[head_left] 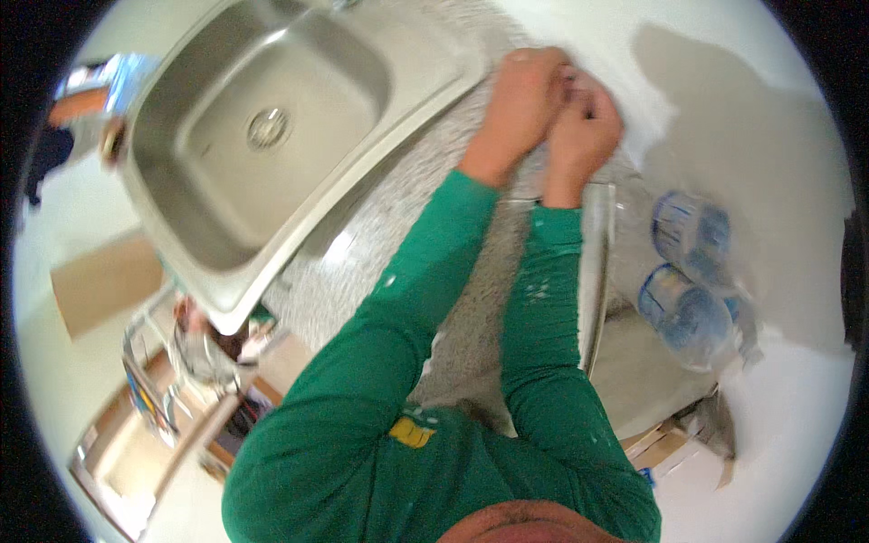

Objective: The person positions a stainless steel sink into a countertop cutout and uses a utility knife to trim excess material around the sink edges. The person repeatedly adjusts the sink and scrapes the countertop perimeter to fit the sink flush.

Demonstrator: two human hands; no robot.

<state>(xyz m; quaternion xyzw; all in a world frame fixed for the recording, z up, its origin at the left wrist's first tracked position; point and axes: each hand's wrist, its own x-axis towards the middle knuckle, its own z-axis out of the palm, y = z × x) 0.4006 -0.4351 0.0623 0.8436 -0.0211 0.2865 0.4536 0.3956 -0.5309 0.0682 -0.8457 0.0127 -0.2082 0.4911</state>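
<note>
My left hand [528,100] and my right hand [584,136] meet over the far right end of the speckled grey countertop [407,172], close to the white wall. Fingers of both hands are curled and pressed together. Whatever lies between them is hidden and blurred, so I cannot make it out. To the left of my hands, a steel sink [226,172] with a round drain [269,129] is set in the countertop. Both forearms, in green sleeves, reach forward across the counter.
Two clear plastic bottles [685,312] with blue on them stand right of the counter's edge. A cardboard box [661,448] sits lower right. On the left are a cardboard sheet [109,282] and a cluttered frame with cables [149,389]. My shadow falls on the wall.
</note>
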